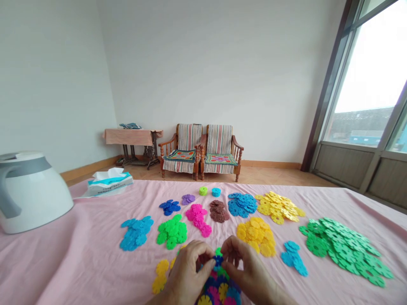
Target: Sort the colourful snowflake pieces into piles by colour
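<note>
Clock taken from the hands, 12 straight ahead. Left hand [190, 267]: thumb and fingers pinched on a dark blue disc [218, 261]. Right hand [244, 266]: fingertips closed on the same disc from the 3 o'clock side. The disc sat between the hands, over a mixed cluster [223, 291] of coloured discs at 6 o'clock; hands and wrists hid part of the cluster.

Obstructions: left hand blocked part of some yellow discs [160, 283] at 9. A golden pile [256, 235] lay near the right hand, at 1 to 2.

Surroundings, on pink cloth [95, 237]: light blue pile [136, 233] and bright green pile [172, 231] at 10; pink pile [199, 218] at 11; brown pile [218, 212] at 12, with a lime stack [202, 191] and a sky-blue stack [216, 192] beyond; blue pile [242, 205] at 1; large green pile [345, 248] toward 3, with a small blue pile [294, 258] nearer.

Kettle [38, 195] stood at 10, well apart from the hands; tissue pack [111, 183] just beyond it, toward 11. Past the cloth's far edge, two chairs [222, 144] stood at 12.
</note>
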Motion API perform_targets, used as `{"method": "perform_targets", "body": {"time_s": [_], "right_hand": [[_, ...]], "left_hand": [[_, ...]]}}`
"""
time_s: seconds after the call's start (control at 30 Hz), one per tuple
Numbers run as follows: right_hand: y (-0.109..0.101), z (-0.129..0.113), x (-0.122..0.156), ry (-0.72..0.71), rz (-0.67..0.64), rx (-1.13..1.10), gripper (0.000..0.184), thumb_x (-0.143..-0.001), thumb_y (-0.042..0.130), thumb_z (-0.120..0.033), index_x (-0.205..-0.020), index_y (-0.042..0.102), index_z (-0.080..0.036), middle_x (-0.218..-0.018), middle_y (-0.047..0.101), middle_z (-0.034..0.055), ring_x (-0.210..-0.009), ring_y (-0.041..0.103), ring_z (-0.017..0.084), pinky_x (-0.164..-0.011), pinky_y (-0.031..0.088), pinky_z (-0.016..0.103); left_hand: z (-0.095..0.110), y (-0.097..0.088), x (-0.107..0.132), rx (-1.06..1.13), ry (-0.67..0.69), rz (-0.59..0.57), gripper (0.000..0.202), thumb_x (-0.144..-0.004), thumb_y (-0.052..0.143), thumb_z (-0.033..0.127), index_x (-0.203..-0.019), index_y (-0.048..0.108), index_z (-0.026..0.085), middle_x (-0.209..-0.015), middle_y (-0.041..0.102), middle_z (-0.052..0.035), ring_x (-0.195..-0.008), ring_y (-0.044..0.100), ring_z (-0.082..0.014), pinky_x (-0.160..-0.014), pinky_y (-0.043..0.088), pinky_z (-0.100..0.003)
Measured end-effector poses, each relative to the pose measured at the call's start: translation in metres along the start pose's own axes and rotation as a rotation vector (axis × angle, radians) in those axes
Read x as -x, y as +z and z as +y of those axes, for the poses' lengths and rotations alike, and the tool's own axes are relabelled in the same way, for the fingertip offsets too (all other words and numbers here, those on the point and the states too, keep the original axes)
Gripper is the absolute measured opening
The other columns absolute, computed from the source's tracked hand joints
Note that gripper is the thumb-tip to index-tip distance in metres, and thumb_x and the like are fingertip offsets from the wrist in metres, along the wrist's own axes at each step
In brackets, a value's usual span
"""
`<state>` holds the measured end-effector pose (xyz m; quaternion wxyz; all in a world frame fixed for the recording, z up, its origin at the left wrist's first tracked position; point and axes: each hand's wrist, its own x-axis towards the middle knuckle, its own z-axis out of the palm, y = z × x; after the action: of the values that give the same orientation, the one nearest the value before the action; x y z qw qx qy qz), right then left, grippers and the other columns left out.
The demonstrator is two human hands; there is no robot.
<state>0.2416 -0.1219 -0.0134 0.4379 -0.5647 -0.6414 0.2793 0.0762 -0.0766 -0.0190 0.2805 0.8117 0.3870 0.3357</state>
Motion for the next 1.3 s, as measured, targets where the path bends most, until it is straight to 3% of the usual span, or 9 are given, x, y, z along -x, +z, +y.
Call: {"method": "perform_targets", "body": {"time_s": [0.33, 1.0, 1.17, 1.3], "right_hand": [[0.011, 0.020, 0.000, 0.028, 0.134, 0.051, 0.007, -0.077, 0.048, -0.020, -0.074, 0.054, -0.017, -0.061, 0.049, -0.0042, -0.056, 0.045, 0.010, -0.052, 0.033, 0.020], [0.012, 0.040, 0.000, 0.029, 0.041, 0.087, 0.008, -0.079, 0.047, -0.025, -0.076, 0.052, -0.020, -0.064, 0.052, -0.0031, -0.060, 0.050, 0.013, -0.054, 0.037, 0.023], [0.013, 0.047, 0.001, 0.041, 0.031, 0.093, 0.008, -0.079, 0.047, -0.026, -0.078, 0.053, -0.021, -0.061, 0.051, -0.0042, -0.058, 0.049, 0.013, -0.053, 0.037, 0.023], [0.014, 0.048, 0.001, 0.039, 0.033, 0.100, 0.006, -0.078, 0.049, -0.025, -0.078, 0.054, -0.021, -0.063, 0.053, -0.0040, -0.058, 0.050, 0.012, -0.053, 0.037, 0.022]], "left_hand": [[-0.005, -0.002, -0.002, -0.001, 0.007, 0.014, 0.007, -0.078, 0.055, 0.020, -0.073, 0.059, 0.020, -0.074, 0.062, -0.0017, -0.069, 0.057, -0.0147, -0.064, 0.043, -0.024], [0.005, -0.009, -0.003, 0.045, -0.033, 0.064, 0.007, -0.075, 0.056, 0.016, -0.071, 0.062, 0.017, -0.065, 0.062, 0.0003, -0.060, 0.054, -0.0113, -0.057, 0.039, -0.020], [-0.009, -0.025, -0.017, 0.099, -0.041, 0.156, 0.009, -0.076, 0.055, 0.018, -0.074, 0.063, 0.016, -0.066, 0.064, 0.0000, -0.060, 0.056, -0.0116, -0.057, 0.040, -0.020], [-0.036, -0.054, -0.042, 0.073, -0.094, 0.275, 0.010, -0.074, 0.056, 0.022, -0.072, 0.062, 0.015, -0.068, 0.065, -0.0013, -0.063, 0.059, -0.0133, -0.060, 0.044, -0.021]]}}
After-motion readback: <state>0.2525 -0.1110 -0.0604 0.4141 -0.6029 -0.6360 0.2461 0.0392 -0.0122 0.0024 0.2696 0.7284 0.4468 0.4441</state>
